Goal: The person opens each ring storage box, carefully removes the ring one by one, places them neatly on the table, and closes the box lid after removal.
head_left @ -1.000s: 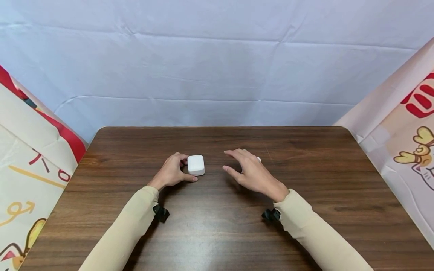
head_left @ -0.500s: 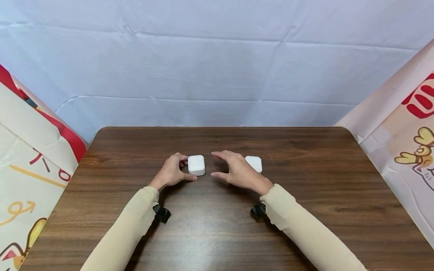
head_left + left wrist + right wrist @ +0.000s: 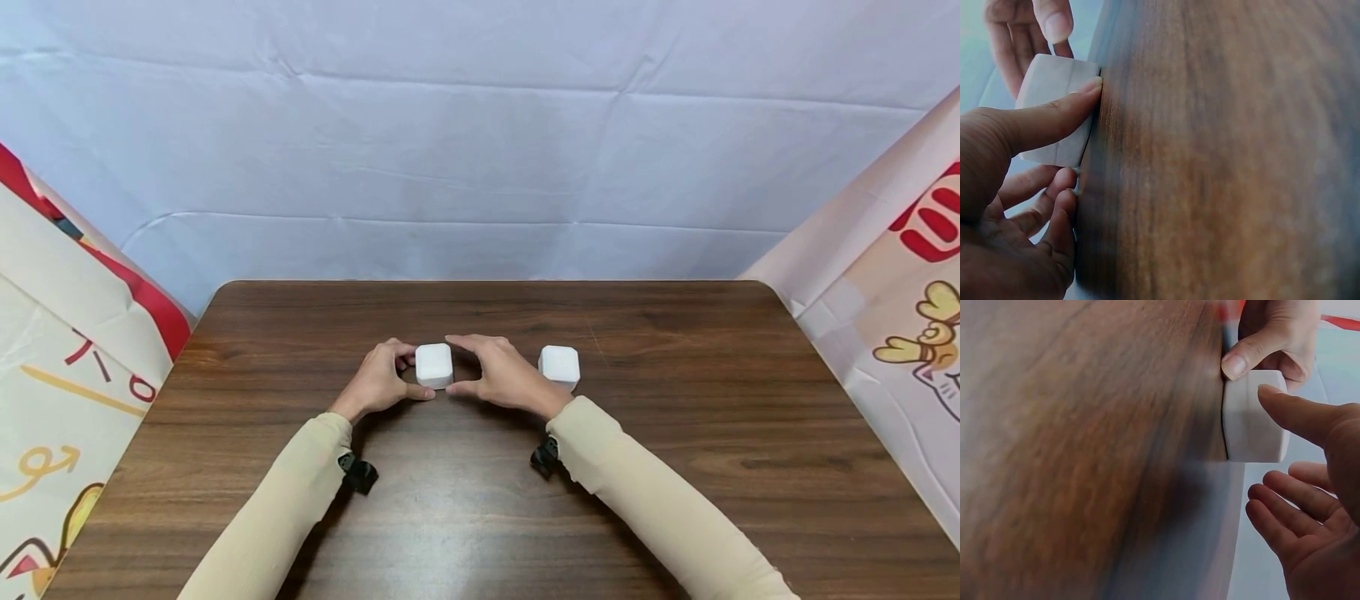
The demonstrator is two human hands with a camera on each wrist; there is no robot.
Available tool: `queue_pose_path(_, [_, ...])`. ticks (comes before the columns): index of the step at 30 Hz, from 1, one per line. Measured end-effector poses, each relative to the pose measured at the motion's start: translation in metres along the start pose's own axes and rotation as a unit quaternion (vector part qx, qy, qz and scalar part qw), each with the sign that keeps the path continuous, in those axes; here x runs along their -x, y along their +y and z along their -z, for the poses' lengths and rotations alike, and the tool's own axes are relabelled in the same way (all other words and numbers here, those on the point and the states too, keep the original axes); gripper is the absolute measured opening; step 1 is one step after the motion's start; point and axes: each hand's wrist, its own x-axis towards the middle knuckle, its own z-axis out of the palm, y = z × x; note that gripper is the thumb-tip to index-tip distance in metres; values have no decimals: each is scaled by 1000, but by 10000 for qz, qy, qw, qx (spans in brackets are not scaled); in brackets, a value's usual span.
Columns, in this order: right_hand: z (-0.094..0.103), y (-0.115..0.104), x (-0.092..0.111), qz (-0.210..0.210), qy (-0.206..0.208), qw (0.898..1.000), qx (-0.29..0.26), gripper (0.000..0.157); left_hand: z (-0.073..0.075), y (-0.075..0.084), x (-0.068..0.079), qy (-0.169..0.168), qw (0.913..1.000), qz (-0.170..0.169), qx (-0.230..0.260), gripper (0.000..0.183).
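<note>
A small white box (image 3: 433,363) with rounded corners and a seam around its side sits on the brown wooden table (image 3: 480,450). My left hand (image 3: 378,379) holds it from the left, thumb (image 3: 1060,117) along its near side and fingers around the far left. From the right, my right hand (image 3: 502,373) reaches around the same box, thumb and fingers spread with a gap between palm and box. In the right wrist view, the right thumb (image 3: 1294,412) overlaps the box's near side, while the other fingers (image 3: 1291,506) stay relaxed, apart from it.
A second white box (image 3: 559,367) of similar shape stands on the table behind my right wrist. Black wrist cameras hang below both sleeves. A pale cloth (image 3: 480,167) hangs beyond the table's far edge, with printed cloths at both sides.
My right hand has moved left, from in front of the second white box to the right side of the first one, uncovering the second. My left hand and both boxes have stayed put.
</note>
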Motion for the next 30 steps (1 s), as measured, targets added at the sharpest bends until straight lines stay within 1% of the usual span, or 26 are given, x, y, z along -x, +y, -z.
queue_pose_path(8, [-6,0,-10,32,-94,9999,-62,79,0,0,0,-23,10000,46,18,52])
queue_pose_path(16, [-10,0,-13,-2,-78,9999,-135,73,0,1,1,-26,10000,42,56,52])
queue_pose_path(21, [-13,0,-13,-47,-51,9995,-297,69,0,1,1,14,10000,-13,32,52])
queue_pose_path(26, [-14,1,-14,-209,-61,9985,-510,67,1,2,1,52,10000,-19,26,52])
queue_pose_path(30, [-13,1,-15,-295,-81,9981,-544,66,1,2,1,77,10000,-3,17,52])
